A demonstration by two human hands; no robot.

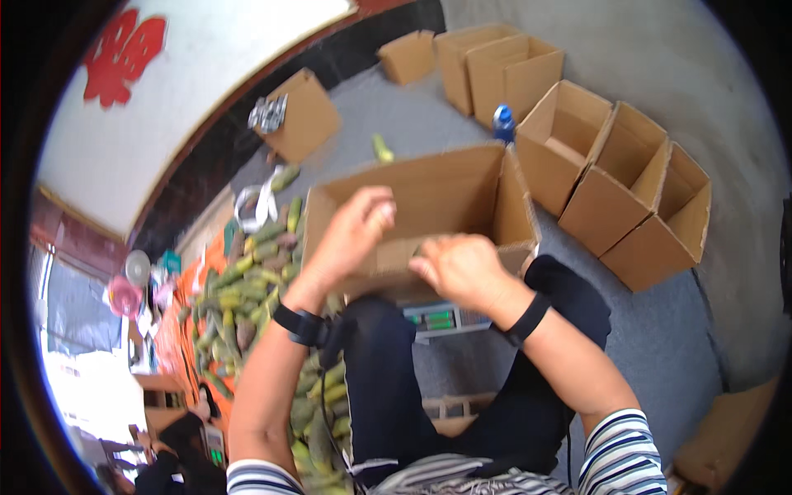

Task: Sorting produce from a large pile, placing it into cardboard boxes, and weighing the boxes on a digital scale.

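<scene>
An open cardboard box stands in front of my knees, its visible inside bare. My left hand is over the box's left part, fingers curled in with the thumb against them. Over the near edge, my right hand is closed as well, its thumb pressed to the fingers. A small dark bit shows by the right fingertips, too blurred to name. Whether the left fingers hold anything is hidden. Below the box's near side, between my knees, a pale device with green-lit displays shows in part.
Long green and yellow cucumber-like vegetables lie heaped on an orange sheet at the left. Open cardboard boxes stand at the right, more at the back. A blue bottle stands behind my box. Another person is at lower left.
</scene>
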